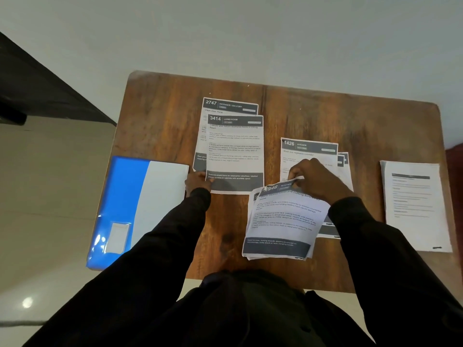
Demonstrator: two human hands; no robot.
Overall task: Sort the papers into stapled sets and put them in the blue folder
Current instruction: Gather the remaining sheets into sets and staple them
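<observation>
A blue folder (120, 209) lies shut at the table's left, a white sheet (162, 194) over its right half. Two overlapping sheets sit mid-table, headed 2747 (229, 105) and 3414 (235, 151). My left hand (199, 182) pinches the bottom left corner of the 3414 sheet. My right hand (317, 180) grips the top edge of a lifted, curled set of kitchen sheets (283, 221). Under that hand lies the 1426 kitchen sheet (309, 152) with more sheets fanned beneath it. No stapler is in view.
A neat stack of white printed papers (417, 206) rests at the table's right side. The wooden table (162, 116) has bare wood at the back and left of the sheets. Pale floor lies beyond the table; a dark piece of furniture (37, 91) stands far left.
</observation>
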